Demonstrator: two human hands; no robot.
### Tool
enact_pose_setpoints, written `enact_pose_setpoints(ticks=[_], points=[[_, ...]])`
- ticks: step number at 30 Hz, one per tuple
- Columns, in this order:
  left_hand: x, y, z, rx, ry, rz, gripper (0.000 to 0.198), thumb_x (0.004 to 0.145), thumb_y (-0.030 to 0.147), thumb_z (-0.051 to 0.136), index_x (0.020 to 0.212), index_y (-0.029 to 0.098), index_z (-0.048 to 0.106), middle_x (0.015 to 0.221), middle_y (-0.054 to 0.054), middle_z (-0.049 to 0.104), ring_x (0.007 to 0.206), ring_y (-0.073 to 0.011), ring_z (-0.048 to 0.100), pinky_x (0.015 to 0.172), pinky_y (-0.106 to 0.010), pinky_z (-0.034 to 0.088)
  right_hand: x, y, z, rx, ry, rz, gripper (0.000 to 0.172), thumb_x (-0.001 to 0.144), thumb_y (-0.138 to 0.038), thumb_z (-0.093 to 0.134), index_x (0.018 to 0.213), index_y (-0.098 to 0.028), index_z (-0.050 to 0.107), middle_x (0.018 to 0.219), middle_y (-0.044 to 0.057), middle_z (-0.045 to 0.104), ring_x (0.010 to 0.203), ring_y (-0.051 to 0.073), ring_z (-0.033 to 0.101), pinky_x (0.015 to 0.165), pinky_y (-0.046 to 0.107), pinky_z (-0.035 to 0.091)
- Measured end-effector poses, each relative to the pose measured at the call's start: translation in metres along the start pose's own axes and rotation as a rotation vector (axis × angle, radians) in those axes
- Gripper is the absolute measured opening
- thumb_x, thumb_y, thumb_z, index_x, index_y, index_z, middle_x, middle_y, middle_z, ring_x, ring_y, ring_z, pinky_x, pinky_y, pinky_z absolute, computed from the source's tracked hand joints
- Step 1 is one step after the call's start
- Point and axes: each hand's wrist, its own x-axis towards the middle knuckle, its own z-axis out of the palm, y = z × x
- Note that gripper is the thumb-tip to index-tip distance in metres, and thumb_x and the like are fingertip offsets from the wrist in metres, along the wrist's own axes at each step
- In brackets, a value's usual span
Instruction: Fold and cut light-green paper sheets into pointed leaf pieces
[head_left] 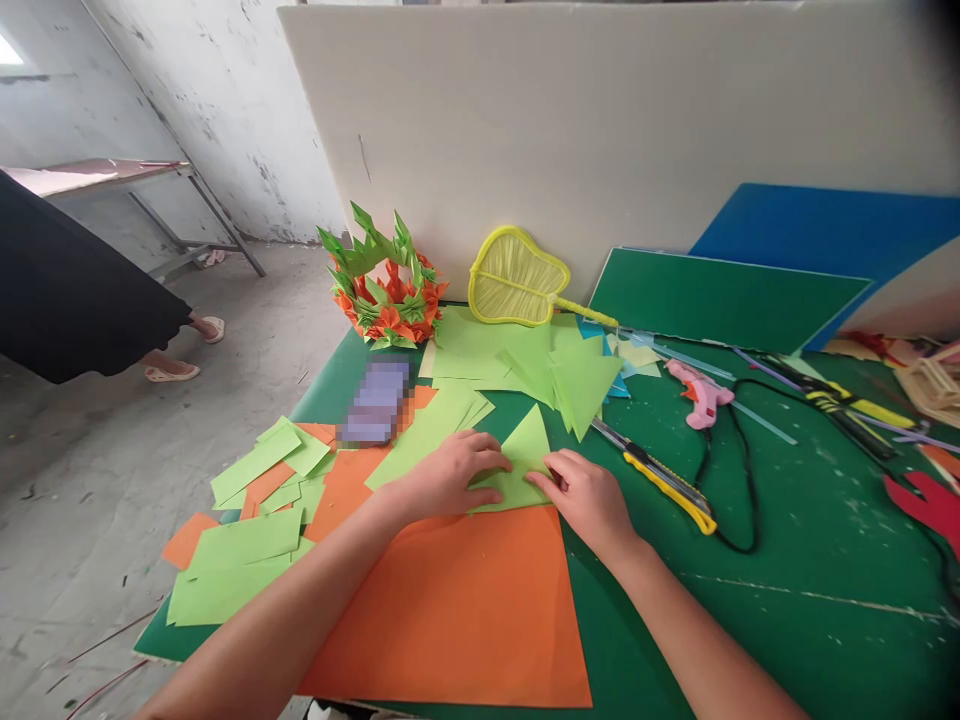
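A light green sheet of paper (pixel 529 445), folded to a pointed shape, lies at the far edge of a large orange sheet (pixel 465 610). My left hand (pixel 457 470) rests on its left part, thumb and fingers spread apart. At the right edge of the green paper, my right hand (pixel 581 490) pinches it between thumb and forefinger; its other fingers are curled. Just beyond my hands are several folded green paper triangles (pixel 589 385). More green strips (pixel 420 430) lie under and beside my left hand.
Cut green and orange pieces (pixel 244 550) lie at left, near a blurred phone (pixel 377 400). A paper-flower ring (pixel 386 285) and yellow fan-shaped frame (pixel 517 277) stand behind. Right are a utility knife (pixel 667 490), pink glue gun (pixel 701 393) and cord. A person's skirt (pixel 75 285) shows left.
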Motion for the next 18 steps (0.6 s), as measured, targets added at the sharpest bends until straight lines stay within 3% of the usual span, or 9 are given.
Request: enact_pose_setpoints(ticks=[7,12,18], points=[[0.003,-0.010,0.012,0.002,0.089,0.023,0.026,0.092,0.026,0.059,0.118,0.023,0.061,0.107,-0.007,0.056,0.094,-0.0195,0.058,0.085,-0.032,0.049,-0.002,0.000,-0.001,-0.071,0.020,-0.020,0.041,0.098,-0.044,0.041,0.065,-0.022,0.046,0.060,0.000,0.047,0.050,0.013,0.040,0.047,0.026,0.023],[0.004,-0.013,0.013,-0.015,0.079,0.031,0.022,0.097,0.027,0.050,0.112,0.024,0.066,0.114,-0.007,0.055,0.091,-0.0168,0.060,0.085,-0.030,0.049,-0.002,0.002,0.000,-0.088,0.004,-0.027,0.038,0.099,-0.041,0.042,0.067,-0.021,0.046,0.061,0.000,0.047,0.052,0.014,0.041,0.049,0.026,0.024],[0.002,-0.011,0.005,-0.060,0.050,0.087,0.029,0.101,0.031,0.041,0.120,0.025,0.063,0.128,-0.005,0.060,0.114,-0.0201,0.056,0.102,-0.036,0.042,-0.003,0.004,0.001,-0.057,0.006,-0.023,0.033,0.100,-0.039,0.040,0.075,-0.021,0.053,0.069,0.002,0.053,0.055,0.014,0.047,0.050,0.025,0.029]])
